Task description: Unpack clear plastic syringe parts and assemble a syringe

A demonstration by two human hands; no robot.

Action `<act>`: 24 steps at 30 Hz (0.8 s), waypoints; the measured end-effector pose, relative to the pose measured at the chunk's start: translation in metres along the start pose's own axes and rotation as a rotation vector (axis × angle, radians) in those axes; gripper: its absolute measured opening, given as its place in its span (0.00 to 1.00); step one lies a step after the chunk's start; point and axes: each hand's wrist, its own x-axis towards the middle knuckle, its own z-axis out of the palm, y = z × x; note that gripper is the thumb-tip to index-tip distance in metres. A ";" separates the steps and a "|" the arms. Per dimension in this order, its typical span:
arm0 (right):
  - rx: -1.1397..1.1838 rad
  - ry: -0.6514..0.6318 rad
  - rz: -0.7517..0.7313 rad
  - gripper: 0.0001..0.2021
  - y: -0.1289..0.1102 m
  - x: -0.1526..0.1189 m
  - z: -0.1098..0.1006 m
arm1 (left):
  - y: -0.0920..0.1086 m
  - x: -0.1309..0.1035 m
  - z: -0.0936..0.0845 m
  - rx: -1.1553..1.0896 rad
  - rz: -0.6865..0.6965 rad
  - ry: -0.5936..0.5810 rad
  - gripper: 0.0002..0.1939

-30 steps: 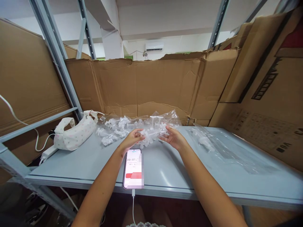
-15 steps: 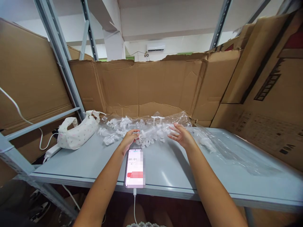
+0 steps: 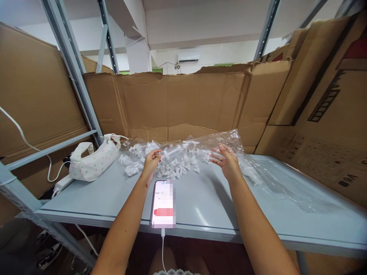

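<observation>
Head view, left hand (image 3: 150,162) pinching ribbed clear syringe (image 3: 172,151), crinkled plastic bag (image 3: 229,138)

The scene was bright and evenly lit, with daylight-white light coming from above and behind the cardboard wall (image 3: 177,103). The grey table (image 3: 200,202) carried a soft sheen and faint shadows under both forearms. Clear plastic bags (image 3: 275,179) glinted. Wide-angle distortion bent the shelf posts (image 3: 71,65) outward at the edges. The phone (image 3: 163,204) screen was partly pixelated; focus was otherwise sharp.

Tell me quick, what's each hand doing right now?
Left hand: closed on a clear syringe.
Right hand: open, fingers spread at the clear plastic bag.
</observation>
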 end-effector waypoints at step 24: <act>0.127 -0.118 -0.017 0.20 -0.006 -0.008 0.009 | -0.004 0.008 -0.032 1.089 0.141 0.180 0.09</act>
